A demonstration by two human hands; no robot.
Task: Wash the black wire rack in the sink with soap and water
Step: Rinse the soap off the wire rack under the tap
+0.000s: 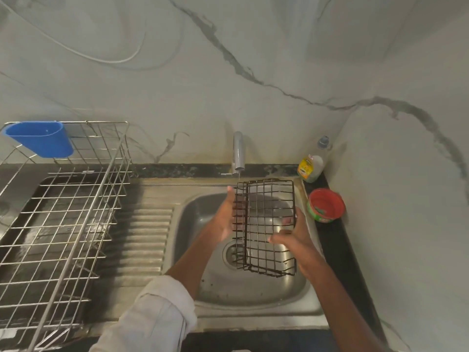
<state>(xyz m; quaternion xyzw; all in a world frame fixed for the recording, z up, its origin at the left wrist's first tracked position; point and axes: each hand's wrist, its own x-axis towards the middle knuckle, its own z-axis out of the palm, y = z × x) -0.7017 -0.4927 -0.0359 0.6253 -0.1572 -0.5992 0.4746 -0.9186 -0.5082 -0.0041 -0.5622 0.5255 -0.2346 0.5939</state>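
Over sink, right hand grips black rack, left hand flat, blurred.

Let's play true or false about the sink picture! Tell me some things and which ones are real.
1. The black wire rack is held over the sink. True.
2. The tap is off. False: a thin stream of water runs.
3. The red tub sits left of the sink. False: it sits right of it.
4. The right hand grips the rack. True.
5. The blue cup hangs on the silver drying rack. True.
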